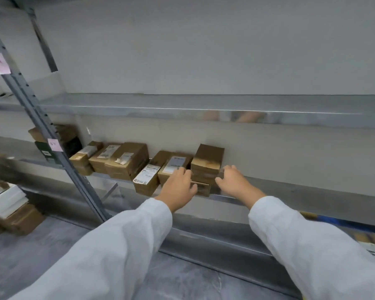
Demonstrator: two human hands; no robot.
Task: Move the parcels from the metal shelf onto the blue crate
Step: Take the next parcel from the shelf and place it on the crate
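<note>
A grey slotted upright (33, 109) of the metal shelf (290, 187) carries two pink paper tags, one high (0, 63) and one lower (55, 145). Low at the far left, a pile of brown and white parcels (11, 210) sits on the grey floor (30, 256). Along the middle shelf board, brown cardboard parcels stand in a row against the pale wall: a cluster of three (115, 160) with white labels, then two labelled boxes (158, 172) lying at an angle. The person's left hand (179, 186), in a white sleeve (117, 245), presses fingers-spread against the left side of a stack of brown parcels (207, 164) at the row's right end. The right hand (236, 182) cups the stack's right side, fingers curled round its edge, so both hands grasp the stack between them while it rests on the shelf. A strip of blue (333, 219) shows under the shelf at far right, too blurred to identify.
</note>
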